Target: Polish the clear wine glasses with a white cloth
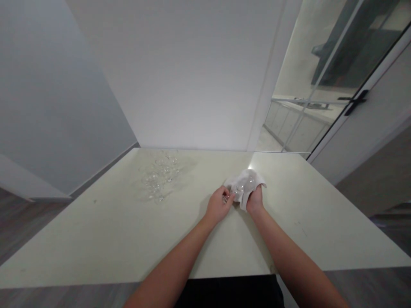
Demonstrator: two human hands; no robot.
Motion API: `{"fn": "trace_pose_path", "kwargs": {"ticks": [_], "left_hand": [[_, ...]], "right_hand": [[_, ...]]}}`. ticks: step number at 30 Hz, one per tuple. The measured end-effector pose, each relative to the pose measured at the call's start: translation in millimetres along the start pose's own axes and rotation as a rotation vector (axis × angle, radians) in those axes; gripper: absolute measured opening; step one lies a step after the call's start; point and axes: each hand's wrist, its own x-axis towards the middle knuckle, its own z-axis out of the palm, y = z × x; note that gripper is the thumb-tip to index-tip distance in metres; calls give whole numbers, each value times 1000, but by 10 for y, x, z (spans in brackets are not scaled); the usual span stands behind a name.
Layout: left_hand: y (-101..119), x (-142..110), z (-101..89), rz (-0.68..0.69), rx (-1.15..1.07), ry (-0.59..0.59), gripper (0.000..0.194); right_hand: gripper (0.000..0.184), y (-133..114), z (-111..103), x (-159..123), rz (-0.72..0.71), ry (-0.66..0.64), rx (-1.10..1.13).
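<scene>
My left hand [218,205] is closed around the stem or foot of a clear wine glass [239,189] lying sideways above the table. A white cloth [246,183] wraps the bowl of that glass, and my right hand [256,200] is closed on the cloth from below and the right. Both hands meet over the middle of the pale tabletop [112,231]. The glass is mostly covered by the cloth.
Several clear stemmed glasses [159,177] stand grouped at the far left of the table, near the white wall. A glass door with a black handle [355,102] is to the right. Grey wood floor [379,179] surrounds the table.
</scene>
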Motion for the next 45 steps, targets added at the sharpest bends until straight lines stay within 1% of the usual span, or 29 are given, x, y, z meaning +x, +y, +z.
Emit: {"fn": "trace_pose_path", "kwargs": {"ticks": [4,6,8,10,11,12,15,17,18,20,24,25,26,27,30,32,36,38,41,43,45], "left_hand": [[-17,0,-28,18,22,33,20],[-15,1,-46,11,10,59,20],[-8,7,-56,-14,-29,79,22],[-4,20,-52,-46,-96,92,23],[-5,30,-45,-59,-134,99,24],[-8,41,-36,-73,-174,102,25],[-23,78,-16,-162,-336,80,30],[-25,93,-22,-256,-474,50,34],[-21,95,-30,-300,-535,35,36],[-5,88,-49,-358,-619,-43,38],[35,55,-39,-401,-685,-341,42],[39,50,-21,-401,-681,-372,43],[39,49,-1,-388,-664,-356,44],[36,51,19,-359,-637,-304,43],[14,72,56,-270,-562,-76,40],[-3,89,45,-291,-557,15,38],[-27,107,-24,-397,-549,148,32],[-38,112,-43,-419,-534,184,31],[-57,117,-31,-421,-496,177,29],[-69,120,-10,-405,-463,178,27],[-81,121,6,-379,-430,180,21]], "right_hand": [[29,20,14,62,-60,11,-24],[22,32,-10,101,-86,40,-40],[14,31,-42,132,-141,90,-51],[10,6,-66,142,-190,115,-48],[12,-15,-69,137,-183,98,-45],[17,-40,-66,123,-145,58,-43],[38,-112,-29,46,49,-145,-50],[54,-130,-3,-22,137,-258,-81],[60,-127,4,-56,163,-292,-108],[69,-103,7,-119,179,-318,-171],[66,-69,-2,-204,161,-353,-222],[65,-75,3,-214,169,-358,-215],[65,-88,12,-220,181,-355,-202],[65,-105,25,-222,185,-338,-184],[70,-175,72,-224,145,-276,-114],[74,-226,92,-236,92,-262,-76],[80,-288,77,-266,11,-273,-89],[81,-270,54,-263,19,-281,-115],[80,-187,18,-226,29,-309,-181],[68,-133,-4,-193,-52,-329,-271],[50,-113,-23,-171,-190,-348,-389]]}}
